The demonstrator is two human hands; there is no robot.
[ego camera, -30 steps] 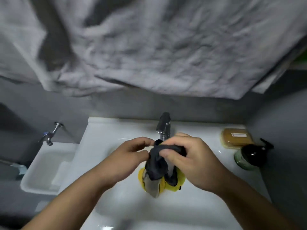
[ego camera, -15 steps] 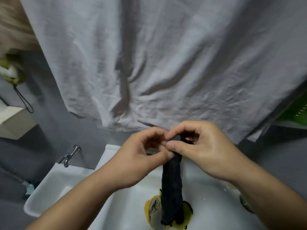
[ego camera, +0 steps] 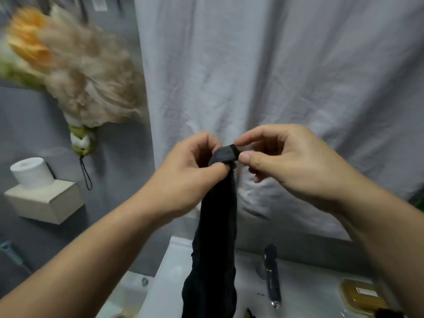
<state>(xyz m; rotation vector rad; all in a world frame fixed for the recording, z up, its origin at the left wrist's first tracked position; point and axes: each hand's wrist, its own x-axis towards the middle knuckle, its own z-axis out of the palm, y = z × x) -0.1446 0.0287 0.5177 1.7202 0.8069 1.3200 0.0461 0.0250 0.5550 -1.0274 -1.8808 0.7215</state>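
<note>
A long, dark, thin-fabric sock [ego camera: 218, 226] hung straight down, long axis vertical, over the left edge of a white ceramic sink [ego camera: 168, 265]. The left hand [ego camera: 190, 171] gripped its bunched cuff at the top. Just beside it, the right hand [ego camera: 286, 166] pinched the cuff's rim between thumb and forefinger.

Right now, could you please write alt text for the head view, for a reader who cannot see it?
The left hand grips a dark sock by its top while the right hand pinches its edge. It hangs over a white sink with a tap, before a hanging white cloth; a paper roll sits at left.
</note>
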